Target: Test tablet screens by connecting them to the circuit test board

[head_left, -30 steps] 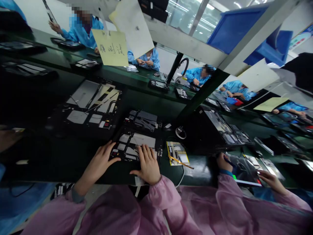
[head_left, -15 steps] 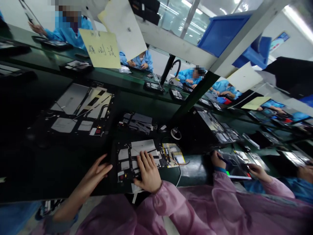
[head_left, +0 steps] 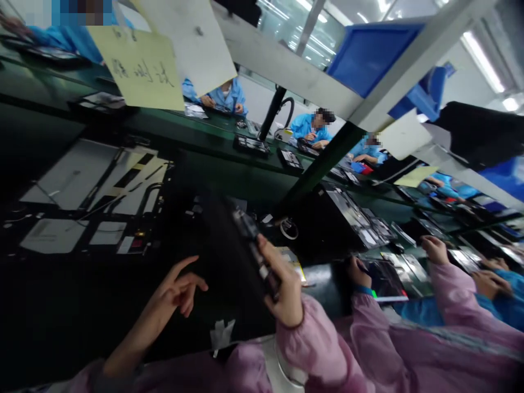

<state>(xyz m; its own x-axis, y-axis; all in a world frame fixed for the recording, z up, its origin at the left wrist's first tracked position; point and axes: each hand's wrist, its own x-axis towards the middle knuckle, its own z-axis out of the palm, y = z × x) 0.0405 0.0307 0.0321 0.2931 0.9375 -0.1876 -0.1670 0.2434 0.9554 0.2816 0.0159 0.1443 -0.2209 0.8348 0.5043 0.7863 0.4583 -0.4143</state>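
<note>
My right hand grips the near right edge of a black tray and holds it tilted steeply up off the bench. Small electronic parts show along the tray's right side, but most of its inner face is turned away. My left hand hovers left of the tray, fingers apart, with nothing in it. Further left lies a larger black tray with light flat panels and cables. A yellow-edged flat part sits partly hidden behind my right hand.
A tall stack of black trays stands to the right, by a dark post. A white ring lies before it. A co-worker's hand holds a dark screen close by. Yellow paper hangs overhead.
My right hand lay flat on the tray's parts; now it grips the edge and the tray is lifted and tipped up. My left hand stays empty. The view has shifted.
</note>
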